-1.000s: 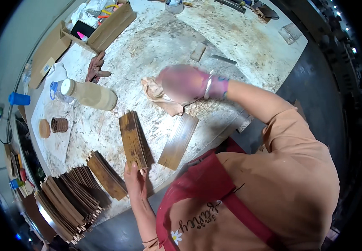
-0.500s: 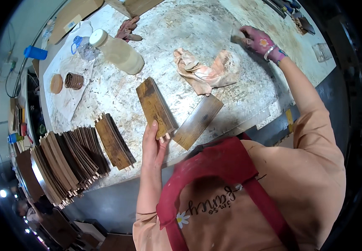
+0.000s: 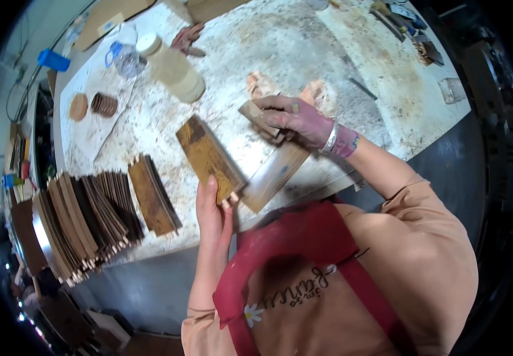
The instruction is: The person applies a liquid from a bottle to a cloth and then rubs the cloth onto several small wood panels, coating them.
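Observation:
My left hand [image 3: 210, 204] grips the near end of a brown wooden board [image 3: 207, 155] with pale dowel pegs at its end, thumb on top. In my right hand [image 3: 307, 123], which wears a stained pink-purple glove, is a small flat grey-tan block [image 3: 255, 116], held to the right of the board's far part and apart from it. Beneath that hand lies a smooth grey-brown board [image 3: 275, 177] on the table, partly covered. A crumpled pinkish cloth [image 3: 320, 95] shows behind the gloved fingers, which hide its middle.
At left stands a long row of dark pegged boards [image 3: 81, 219], with a short stack of brown boards [image 3: 151, 199] beside it. A large capped bottle [image 3: 176, 74], a clear jug [image 3: 127, 61], a rolled brown strip [image 3: 104, 105] and a crumpled glove [image 3: 187, 40] occupy the far left table.
My right hand has come back from the far right with the block, now near the boards and in front of the cloth. The view has shifted slightly; my left hand keeps its board.

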### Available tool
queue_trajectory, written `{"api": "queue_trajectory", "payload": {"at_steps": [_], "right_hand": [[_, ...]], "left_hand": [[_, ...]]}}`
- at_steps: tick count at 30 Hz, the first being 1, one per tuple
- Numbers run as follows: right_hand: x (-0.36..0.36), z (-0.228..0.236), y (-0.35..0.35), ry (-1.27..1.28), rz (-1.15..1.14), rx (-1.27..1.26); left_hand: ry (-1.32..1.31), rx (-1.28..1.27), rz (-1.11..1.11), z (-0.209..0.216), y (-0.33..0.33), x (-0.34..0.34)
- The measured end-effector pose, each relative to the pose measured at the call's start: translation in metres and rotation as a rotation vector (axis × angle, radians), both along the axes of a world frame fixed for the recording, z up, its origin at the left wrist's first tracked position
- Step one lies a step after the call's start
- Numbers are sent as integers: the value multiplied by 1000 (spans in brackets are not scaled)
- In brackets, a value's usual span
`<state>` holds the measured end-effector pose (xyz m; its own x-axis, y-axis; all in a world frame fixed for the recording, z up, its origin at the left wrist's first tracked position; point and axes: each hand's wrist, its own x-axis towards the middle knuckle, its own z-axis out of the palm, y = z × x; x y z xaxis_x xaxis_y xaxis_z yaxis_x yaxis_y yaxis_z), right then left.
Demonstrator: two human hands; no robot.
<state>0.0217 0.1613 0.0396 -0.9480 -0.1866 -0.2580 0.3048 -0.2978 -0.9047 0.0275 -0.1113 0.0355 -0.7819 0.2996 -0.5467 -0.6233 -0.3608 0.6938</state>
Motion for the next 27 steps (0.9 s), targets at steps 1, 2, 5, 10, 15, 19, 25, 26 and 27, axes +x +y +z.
{"api": "queue_trajectory", "payload": {"at_steps": [1,2,5,10,15,19,25,26,27], "right_hand": [[7,12,-7,149,7,225],[11,25,-13,311,17,458],[15,35,-22,482,185,788],[16,33,-46,827,326,921],[-11,28,-39,956,323,1046],[-39,27,-29,874,219,1129],[-26,36,-42,898,304,1028],[-23,31,-45,930,309,1037],[-16,30,-49,927,290,1103]], "left_hand": [[18,-2,-12,-1,-1,1],[46,6,-19,0,0,0],[69,2,17,7,0,0],[107,7,-3,11,-5,-1],[126,14,-48,16,-11,-1],[62,-19,-47,21,-13,3],[143,-26,-84,12,-19,4],[145,-19,-83,9,-19,5],[148,-12,-82,8,-19,5]]}}
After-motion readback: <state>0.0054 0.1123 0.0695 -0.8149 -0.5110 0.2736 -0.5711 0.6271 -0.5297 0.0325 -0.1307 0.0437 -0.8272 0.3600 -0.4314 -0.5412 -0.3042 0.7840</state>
